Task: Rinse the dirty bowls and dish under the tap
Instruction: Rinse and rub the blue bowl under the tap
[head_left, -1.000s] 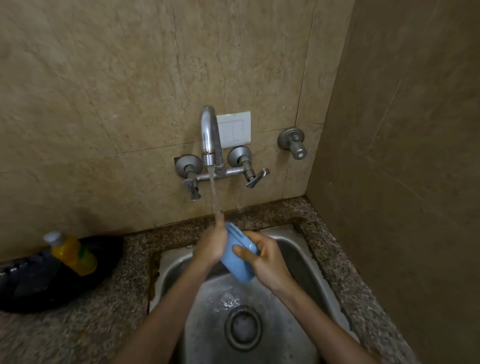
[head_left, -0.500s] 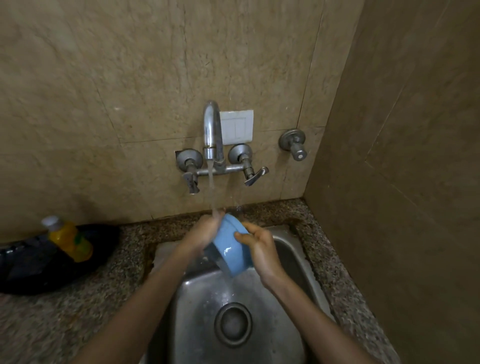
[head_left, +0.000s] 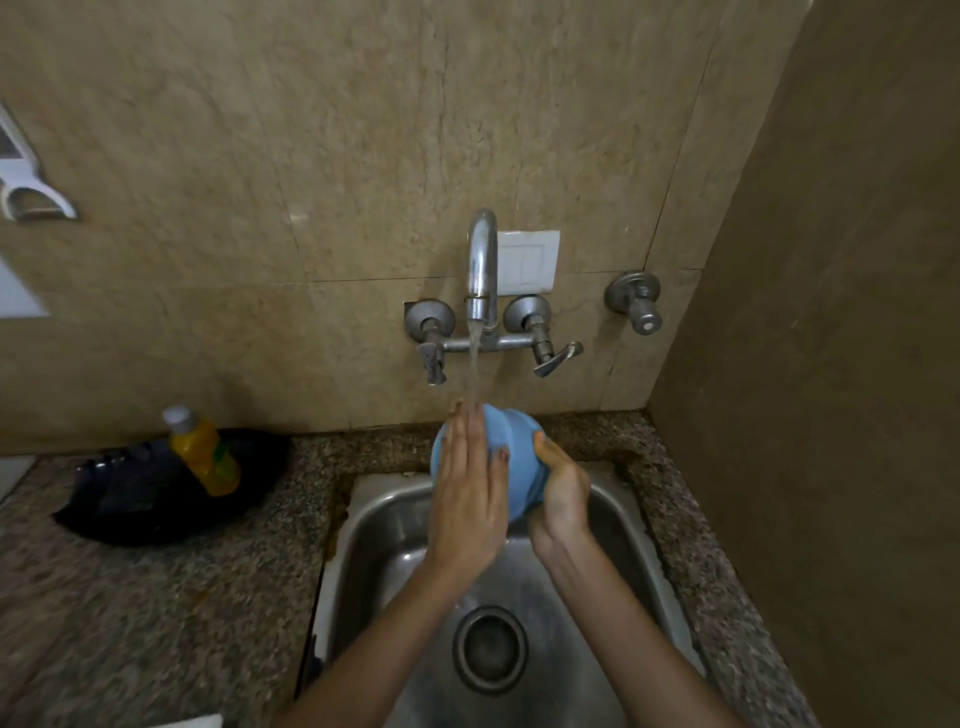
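A blue bowl (head_left: 514, 457) is held over the steel sink (head_left: 374, 519), turned so its underside faces me, right under the running stream from the tap (head_left: 482, 270). My left hand (head_left: 467, 493) lies flat with straight fingers against the bowl's left side, fingertips in the water. My right hand (head_left: 561, 493) grips the bowl's right edge, thumb curled over the outside. The inside of the bowl is hidden.
A black tray (head_left: 156, 493) with a yellow soap bottle (head_left: 205, 452) sits on the granite counter (head_left: 156, 597) to the left. The sink drain (head_left: 489, 647) lies below my arms. A side wall (head_left: 831, 415) closes the right. A spare valve (head_left: 635, 301) sticks out of the back wall.
The bowl has been turned so its base now faces me and lifted higher under the stream. My left hand has flattened across it. The view has tilted up.
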